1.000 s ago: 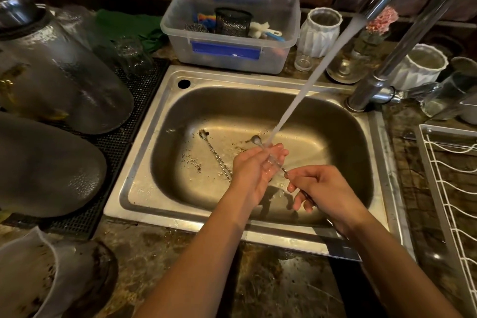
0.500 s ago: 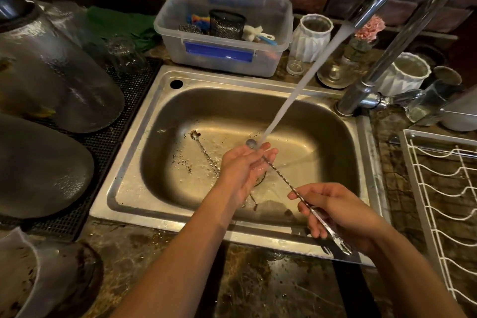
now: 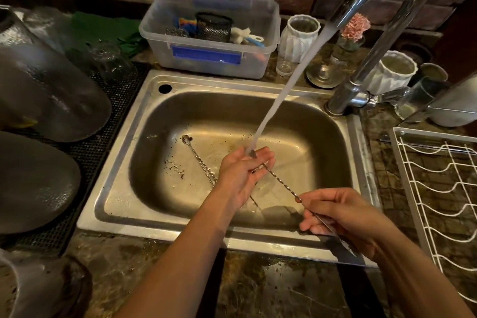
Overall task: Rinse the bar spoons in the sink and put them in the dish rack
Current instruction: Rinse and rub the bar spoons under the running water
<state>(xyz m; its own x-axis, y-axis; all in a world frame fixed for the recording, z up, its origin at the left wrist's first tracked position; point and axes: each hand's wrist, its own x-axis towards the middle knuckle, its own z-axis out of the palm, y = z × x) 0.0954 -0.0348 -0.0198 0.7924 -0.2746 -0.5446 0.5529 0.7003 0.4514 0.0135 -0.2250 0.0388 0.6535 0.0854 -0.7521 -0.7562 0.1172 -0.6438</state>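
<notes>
Under the stream, my left hand (image 3: 245,173) cups, fingers straight, beneath the bar spoon (image 3: 280,182) whose handle my right hand (image 3: 343,217) pinches; I should rub its bowl before racking.

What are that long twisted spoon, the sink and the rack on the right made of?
The bar spoon in the right hand looks like polished steel: thin, silvery, with a twisted stem that glints. The sink seems brushed stainless steel, dull grey with soft reflections. The dish rack appears to be wire with a white coating, probably plastic or paint; which one cannot be told.
</notes>
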